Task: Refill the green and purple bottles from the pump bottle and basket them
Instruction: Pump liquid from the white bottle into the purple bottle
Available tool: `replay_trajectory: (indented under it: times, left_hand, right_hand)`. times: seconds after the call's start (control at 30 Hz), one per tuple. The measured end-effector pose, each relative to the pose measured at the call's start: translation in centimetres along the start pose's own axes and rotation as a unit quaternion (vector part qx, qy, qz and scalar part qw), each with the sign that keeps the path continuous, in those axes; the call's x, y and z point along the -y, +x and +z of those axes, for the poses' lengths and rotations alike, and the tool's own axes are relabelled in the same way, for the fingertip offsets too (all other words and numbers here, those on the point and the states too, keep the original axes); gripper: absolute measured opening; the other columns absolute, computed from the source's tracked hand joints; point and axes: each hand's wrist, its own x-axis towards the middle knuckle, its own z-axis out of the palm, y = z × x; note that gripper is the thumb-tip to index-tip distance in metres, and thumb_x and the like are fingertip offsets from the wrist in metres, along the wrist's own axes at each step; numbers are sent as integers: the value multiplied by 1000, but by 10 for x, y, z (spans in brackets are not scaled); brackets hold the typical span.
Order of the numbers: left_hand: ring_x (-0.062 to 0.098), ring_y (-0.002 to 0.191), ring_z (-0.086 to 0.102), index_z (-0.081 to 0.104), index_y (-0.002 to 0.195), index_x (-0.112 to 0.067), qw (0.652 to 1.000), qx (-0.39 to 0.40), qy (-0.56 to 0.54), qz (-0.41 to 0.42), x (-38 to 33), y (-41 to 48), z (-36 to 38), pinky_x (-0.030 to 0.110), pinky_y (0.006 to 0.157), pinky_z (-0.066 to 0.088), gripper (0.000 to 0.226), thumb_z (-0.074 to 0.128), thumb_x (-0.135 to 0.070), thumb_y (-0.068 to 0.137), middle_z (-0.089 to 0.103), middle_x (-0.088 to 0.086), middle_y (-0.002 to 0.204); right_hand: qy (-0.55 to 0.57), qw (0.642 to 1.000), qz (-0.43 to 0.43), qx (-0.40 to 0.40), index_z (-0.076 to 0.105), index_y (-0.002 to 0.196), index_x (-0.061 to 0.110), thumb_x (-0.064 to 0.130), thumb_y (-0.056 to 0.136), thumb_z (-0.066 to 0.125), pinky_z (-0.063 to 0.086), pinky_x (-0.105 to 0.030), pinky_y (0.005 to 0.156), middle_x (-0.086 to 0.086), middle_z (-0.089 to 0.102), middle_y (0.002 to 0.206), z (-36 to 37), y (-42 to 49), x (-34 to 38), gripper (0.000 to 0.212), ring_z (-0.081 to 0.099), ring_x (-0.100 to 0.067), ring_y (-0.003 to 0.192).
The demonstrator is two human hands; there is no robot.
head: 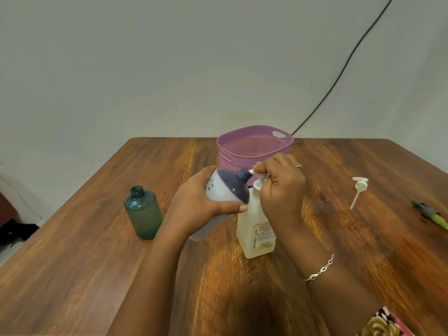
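My left hand point(201, 202) grips the purple-topped white bottle point(229, 187), tilted so its open neck meets the pump's nozzle. The pump bottle point(257, 226), pale and labelled, stands upright on the table in the middle. My right hand point(281, 187) is curled over its white pump head, fingers wrapped round it. The green bottle point(143, 213) stands upright and uncapped to the left, apart from both hands. The purple basket point(254, 146) sits behind the hands near the table's far edge and looks empty.
A white pump cap with its tube point(358, 190) lies on the wooden table point(84, 251) to the right. A dark and green spray cap point(430, 214) lies at the far right edge. A black cable point(339, 73) runs down the wall behind the basket.
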Motion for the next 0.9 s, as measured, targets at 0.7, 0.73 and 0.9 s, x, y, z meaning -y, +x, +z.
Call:
replay_trajectory:
  times: [0.7, 0.73, 0.9]
  left_hand:
    - [8, 96, 58, 54, 118, -33, 1000, 11, -12, 22, 6, 1, 9, 39, 80, 53, 90, 63, -74, 38, 62, -14, 109]
    - [8, 96, 58, 54, 118, -34, 1000, 11, -10, 21, 6, 1, 8, 39, 80, 53, 90, 63, -74, 38, 62, -14, 109]
    - [5, 93, 57, 53, 117, -35, 1000, 0, -5, 20, 3, 1, 3, 36, 78, 52, 90, 61, -75, 37, 60, -16, 107]
  right_hand:
    - [7, 1000, -25, 4, 61, 64, 0, -3, 70, 40, 46, -37, 47, -9, 55, 63, -2, -6, -8, 22, 51, -23, 63]
    - [15, 1000, -22, 2, 63, 66, 0, -1, 72, 39, 47, -36, 48, -9, 56, 64, -3, -5, -7, 25, 52, -23, 63]
    - [12, 999, -32, 2, 66, 67, 1, 6, 74, 39, 40, -23, 51, -8, 58, 63, -11, 9, -2, 28, 54, -23, 61]
